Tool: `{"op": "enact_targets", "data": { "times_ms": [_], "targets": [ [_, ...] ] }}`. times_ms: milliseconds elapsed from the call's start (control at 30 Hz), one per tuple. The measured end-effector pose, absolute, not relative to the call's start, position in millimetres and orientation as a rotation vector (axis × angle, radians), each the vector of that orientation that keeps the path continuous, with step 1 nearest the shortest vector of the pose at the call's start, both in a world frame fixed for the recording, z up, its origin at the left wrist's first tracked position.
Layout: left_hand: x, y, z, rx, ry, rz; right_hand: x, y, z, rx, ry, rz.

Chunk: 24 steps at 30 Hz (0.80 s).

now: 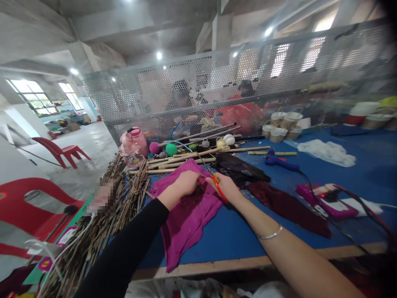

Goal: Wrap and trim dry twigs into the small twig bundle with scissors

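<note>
Gripping the scissors (pixel 221 192) in my right hand (pixel 228 188), I have my fingers wrapped round the orange handles, the blades pointing away from me by the far part of the magenta cloth (pixel 186 234); how far apart the blades stand I cannot tell. My left hand (pixel 187 183) rests on the same cloth, close beside the right, fingers bent downward — presumably to steady the fabric — though whether the fingertips pinch or merely press it is hidden. The cloth lies spread on the blue table (pixel 238 244) directly before me, probably so that both hands can meet over it. To its right lie the black cloth (pixel 245 170) and the maroon cloth (pixel 291 209), seemingly set aside within reach. Farther out, the blue glue gun (pixel 282 162) trails a cord, likely placed for the right hand. Pale sticks (pixel 204 154) lie beyond the magenta cloth; a heap of twigs (pixel 124 213) lines the left side. A perforated metal screen (pixel 139 95) backs the whole.
</note>
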State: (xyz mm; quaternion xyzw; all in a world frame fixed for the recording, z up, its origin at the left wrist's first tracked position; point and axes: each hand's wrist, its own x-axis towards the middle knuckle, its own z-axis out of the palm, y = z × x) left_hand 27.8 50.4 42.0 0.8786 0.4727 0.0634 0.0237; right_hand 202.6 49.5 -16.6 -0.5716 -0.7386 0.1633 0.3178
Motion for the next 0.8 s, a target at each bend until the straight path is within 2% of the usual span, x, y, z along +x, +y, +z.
{"op": "enact_targets", "data": {
  "times_ms": [167, 300, 433, 633, 800],
  "targets": [
    [-17.0, 36.2, 61.1, 2.426, 1.895, 0.600, 201.2, 46.3, -12.1, -1.539, -1.933, 0.462],
    [-35.4, 5.2, 46.8, 2.264, 1.933, 0.876, 200.4, 45.6, -11.5, -1.552, -1.935, 0.468],
    [-26.0, -13.5, 21.8, 2.286, 1.901, 0.934, 200.2, 45.6, -12.7, -1.555, -1.950, 0.456],
    [-9.8, 1.6, 11.1, 2.147, 1.964, 0.800, 199.9, 45.3, -14.3, -1.543, -1.961, 0.444],
    [-29.4, 20.2, 8.8, 2.295, 1.600, 0.833, 200.1, 45.7, -14.7, -1.543, -1.973, 0.414]
  ]
}}
